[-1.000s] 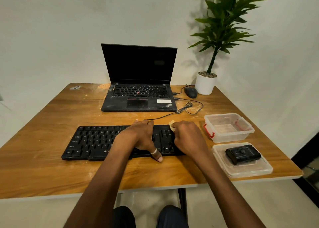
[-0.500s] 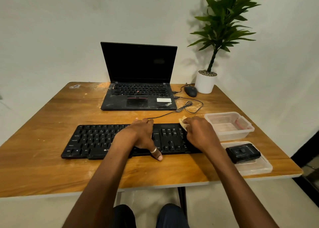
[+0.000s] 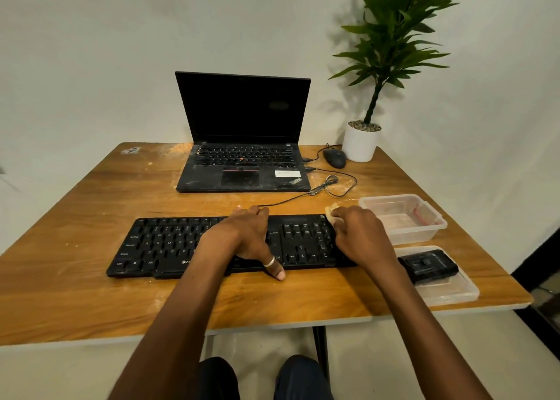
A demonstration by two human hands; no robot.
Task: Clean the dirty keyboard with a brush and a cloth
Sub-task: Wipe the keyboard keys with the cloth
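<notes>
A black full-size keyboard [image 3: 169,245] lies across the wooden table [image 3: 75,293] in front of me. My left hand [image 3: 242,236] rests flat across its middle, fingers over the far edge and the ringed thumb over the near edge. My right hand [image 3: 360,236] sits over the keyboard's right end and grips a small pale yellow cloth [image 3: 331,210], of which only a corner shows past the fingers. No brush is in view.
A dusty open laptop [image 3: 242,169] stands behind the keyboard, with a mouse [image 3: 335,158], a looped cable [image 3: 333,186] and a potted plant [image 3: 362,140] at the back right. A clear plastic tub [image 3: 403,218] and its lid [image 3: 448,290] carrying a black device [image 3: 428,266] lie at the right.
My right hand with the cloth has slid rightward along the keyboard, from the keys just right of centre to its right end. My left hand has stayed put.
</notes>
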